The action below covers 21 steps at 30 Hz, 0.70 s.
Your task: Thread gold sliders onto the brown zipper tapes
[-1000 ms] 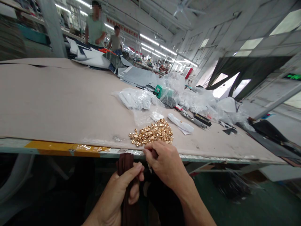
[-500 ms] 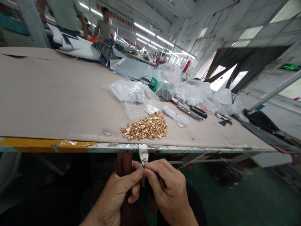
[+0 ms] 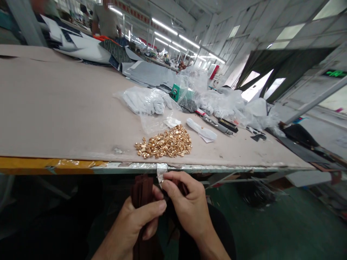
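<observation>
My left hand [image 3: 135,218] is closed round a bundle of dark brown zipper tapes [image 3: 142,191], held upright just below the table's front edge. Its thumb lies across the front of the bundle, pointing right. Beside it, my right hand [image 3: 189,204] makes a pinch at a pale strip [image 3: 162,169] that hangs from the table edge. Whatever sits between those right fingertips is too small to make out. On the table above both hands lies a heap of small gold zipper sliders [image 3: 168,143].
The table [image 3: 67,108] has a taped front edge. Behind the heap are a clear plastic bag [image 3: 146,103], a folded white paper [image 3: 202,130], a grey pen-like tool [image 3: 218,126] and a green box [image 3: 175,92]. A person [image 3: 105,20] stands beyond stacked fabric pieces.
My right hand has moved up and slightly left, away from my left fingertips, to the hanging strip. My left hand keeps the brown bundle. The view has shifted a little.
</observation>
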Available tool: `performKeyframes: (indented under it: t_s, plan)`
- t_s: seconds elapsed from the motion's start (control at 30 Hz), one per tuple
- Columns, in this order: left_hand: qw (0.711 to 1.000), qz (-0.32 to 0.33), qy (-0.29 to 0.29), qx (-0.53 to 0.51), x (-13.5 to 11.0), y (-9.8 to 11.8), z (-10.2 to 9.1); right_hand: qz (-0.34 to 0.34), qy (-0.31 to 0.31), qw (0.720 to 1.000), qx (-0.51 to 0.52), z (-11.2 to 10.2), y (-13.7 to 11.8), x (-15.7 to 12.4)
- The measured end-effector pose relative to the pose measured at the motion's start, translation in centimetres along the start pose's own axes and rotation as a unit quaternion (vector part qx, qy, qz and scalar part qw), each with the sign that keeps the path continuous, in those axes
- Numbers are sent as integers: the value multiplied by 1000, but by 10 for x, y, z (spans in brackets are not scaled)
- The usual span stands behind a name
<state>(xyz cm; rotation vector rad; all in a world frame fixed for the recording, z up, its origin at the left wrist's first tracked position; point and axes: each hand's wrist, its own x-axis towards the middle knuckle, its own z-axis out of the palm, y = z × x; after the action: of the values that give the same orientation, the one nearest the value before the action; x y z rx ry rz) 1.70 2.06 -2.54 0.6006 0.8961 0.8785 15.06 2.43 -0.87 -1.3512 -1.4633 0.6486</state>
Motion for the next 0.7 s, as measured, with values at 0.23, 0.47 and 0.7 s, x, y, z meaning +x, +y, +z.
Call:
performKeyframes:
  t_s: [0.23,0.47,0.7]
  plan:
    - [995,-11,-77,57,-7,-2,-1,101,-45,982,153,-1,-11,-7]
    - [997,10,-73,12,-5,-3,-1,178,-52,942,279,-1,-11,-14]
    - [993,73,90,29,4,0,-7,203,-18,954,219,-5,-4,-16]
